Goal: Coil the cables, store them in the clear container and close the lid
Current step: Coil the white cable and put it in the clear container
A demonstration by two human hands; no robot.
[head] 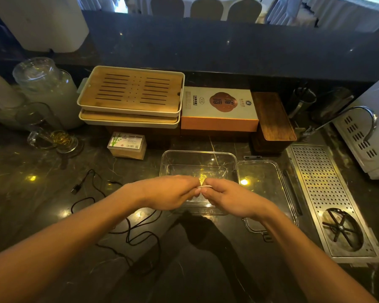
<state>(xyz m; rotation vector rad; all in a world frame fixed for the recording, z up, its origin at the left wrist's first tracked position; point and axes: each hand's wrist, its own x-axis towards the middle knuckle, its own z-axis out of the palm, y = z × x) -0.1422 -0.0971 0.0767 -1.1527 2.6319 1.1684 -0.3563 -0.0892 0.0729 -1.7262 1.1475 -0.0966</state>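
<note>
My left hand (173,192) and my right hand (225,199) meet fingertip to fingertip over the front of the clear container (198,159). Both pinch a thin white cable (204,186), of which only a short bundled stretch shows between the fingers. The container stands open on the dark marble counter, and I see nothing inside it. Its clear lid (265,189) lies flat just to its right. A black cable (127,228) sprawls uncoiled on the counter under my left forearm, its plug (75,189) lying out to the left.
A perforated metal drain tray (328,193) with a rinser lies at the right, a curved tap (368,121) behind it. Behind the container stand stacked bamboo trays (131,95), an orange box (219,110), a dark wooden box (273,119) and a toothpick box (127,146). Glassware (48,90) crowds the left.
</note>
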